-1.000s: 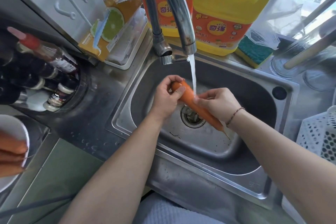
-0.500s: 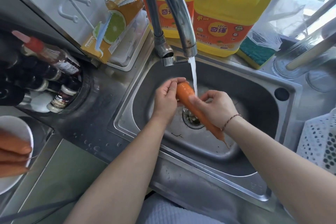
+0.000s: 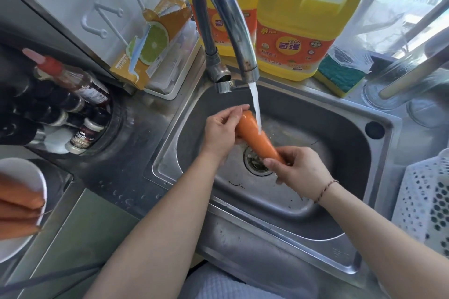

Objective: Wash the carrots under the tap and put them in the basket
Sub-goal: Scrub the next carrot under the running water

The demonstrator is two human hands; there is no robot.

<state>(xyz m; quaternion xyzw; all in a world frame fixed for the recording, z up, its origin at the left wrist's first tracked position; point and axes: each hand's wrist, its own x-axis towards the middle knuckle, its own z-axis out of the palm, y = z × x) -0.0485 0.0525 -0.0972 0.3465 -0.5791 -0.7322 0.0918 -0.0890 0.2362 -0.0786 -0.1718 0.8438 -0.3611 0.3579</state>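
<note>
So both hands grip the carrot [image 3: 257,137] under the tap [image 3: 226,19]: left hand [image 3: 222,132] on the fat end, right hand [image 3: 300,170] hiding its tip. Basket [image 3: 427,204] is cut off at the right edge

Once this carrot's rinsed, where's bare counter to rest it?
Bare steel lies between the sink rim and the bottle rack, wet with drops, and along the sink's front ledge. Behind the tap, detergent jugs, sponge and box crowd it.

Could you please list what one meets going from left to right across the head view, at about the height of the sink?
Plate of carrots → spice bottles → left hand → carrot → right hand → white basket.
</note>
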